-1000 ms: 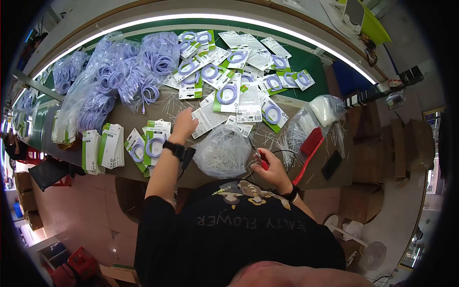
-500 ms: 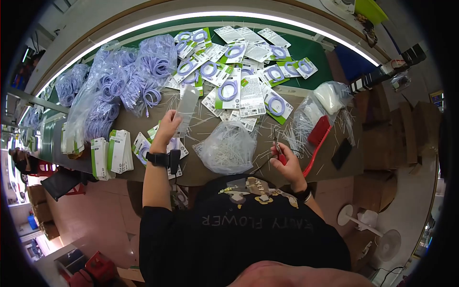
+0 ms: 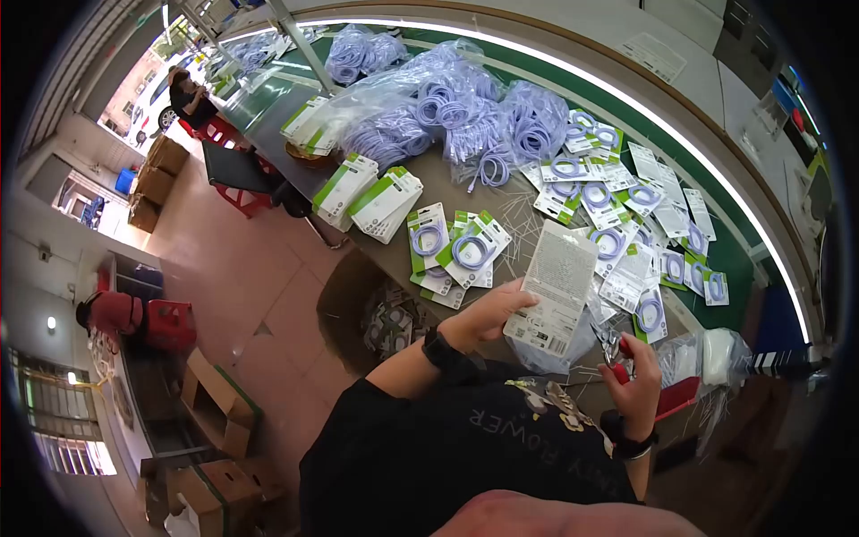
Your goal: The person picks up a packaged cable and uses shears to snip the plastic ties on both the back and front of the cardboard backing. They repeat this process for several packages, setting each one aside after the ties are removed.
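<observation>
Card [image 3: 555, 276]: it has come across from the left of the bag to over the bag since the earlier view, so it is now close to the red cutters. It is up off the tabletop [image 3: 432, 190], near the edge by your body.
Which way it points: its long side runs from your body toward the far edge, with the top leaning a little to the right. The side full of small words faces you.
Left hand [image 3: 490, 315]: it has the card pinched at the low left side, with your thumb on the words. This is the hand that has it.
Red cutters [image 3: 619, 370]: they lie to the right of the card, by its low right side. The tips point away from you and a bit left, toward the card. I cannot tell if they touch it.
Right hand [image 3: 641, 390]: it is closed round the red handles. I cannot tell if the blades are wide or shut.
Clear bag [image 3: 544, 363]: it sits under the card, by the near edge.
Cards with purple rings [image 3: 469, 252]: these lie left of your left hand, by the near edge.
Big card heap [image 3: 608, 243]: it is past your held card, toward the far edge.
Red brush [image 3: 676, 395]: it is just right of your right hand.
</observation>
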Action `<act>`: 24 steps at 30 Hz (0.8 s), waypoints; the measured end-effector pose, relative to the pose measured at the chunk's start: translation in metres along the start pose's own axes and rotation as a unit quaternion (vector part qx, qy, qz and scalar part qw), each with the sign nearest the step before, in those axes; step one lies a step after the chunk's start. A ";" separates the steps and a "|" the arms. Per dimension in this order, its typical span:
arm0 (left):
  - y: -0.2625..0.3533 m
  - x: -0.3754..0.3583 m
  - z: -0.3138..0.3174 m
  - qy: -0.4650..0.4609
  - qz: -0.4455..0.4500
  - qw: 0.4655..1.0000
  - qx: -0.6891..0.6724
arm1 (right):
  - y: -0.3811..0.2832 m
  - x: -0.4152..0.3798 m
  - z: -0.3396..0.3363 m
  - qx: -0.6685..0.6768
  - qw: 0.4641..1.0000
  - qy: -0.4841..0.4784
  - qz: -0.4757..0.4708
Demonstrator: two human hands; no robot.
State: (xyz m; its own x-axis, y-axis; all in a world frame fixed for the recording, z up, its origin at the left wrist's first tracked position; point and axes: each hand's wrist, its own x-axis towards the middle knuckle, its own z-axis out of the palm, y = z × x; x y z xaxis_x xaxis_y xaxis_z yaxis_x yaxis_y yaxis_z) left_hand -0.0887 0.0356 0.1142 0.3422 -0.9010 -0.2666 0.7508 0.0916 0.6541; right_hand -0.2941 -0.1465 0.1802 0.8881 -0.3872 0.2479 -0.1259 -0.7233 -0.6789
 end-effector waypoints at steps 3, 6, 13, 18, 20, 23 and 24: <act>0.004 -0.008 0.008 0.066 0.004 0.998 0.022 | -0.009 0.003 -0.017 -0.046 0.998 0.023 -0.035; 0.009 -0.016 0.015 0.117 -0.009 0.992 0.044 | -0.005 0.003 -0.032 -0.132 0.989 0.024 -0.060; 0.006 -0.011 0.030 0.141 -0.008 0.989 0.041 | 0.015 -0.010 -0.037 -0.224 0.974 0.013 -0.019; 0.008 -0.010 0.036 0.132 -0.027 0.988 0.075 | 0.018 -0.012 -0.030 -0.223 0.975 0.017 -0.019; 0.009 -0.010 0.039 0.120 -0.032 0.989 0.080 | 0.015 -0.010 -0.028 -0.218 0.976 0.016 -0.018; 0.010 -0.012 0.044 0.112 -0.038 0.990 0.078 | 0.013 -0.010 -0.027 -0.207 0.978 0.011 -0.025; 0.010 -0.013 0.045 0.110 -0.039 0.990 0.074 | 0.013 -0.010 -0.026 -0.209 0.977 0.011 -0.028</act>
State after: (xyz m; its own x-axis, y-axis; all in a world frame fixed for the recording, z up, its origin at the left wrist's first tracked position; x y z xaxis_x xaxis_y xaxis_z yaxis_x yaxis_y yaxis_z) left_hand -0.1111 0.0288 0.1564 0.4132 -0.7875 -0.4573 0.6944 -0.0523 0.7177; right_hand -0.3160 -0.1670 0.1871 0.8901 -0.3483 0.2940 -0.2505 -0.9127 -0.3228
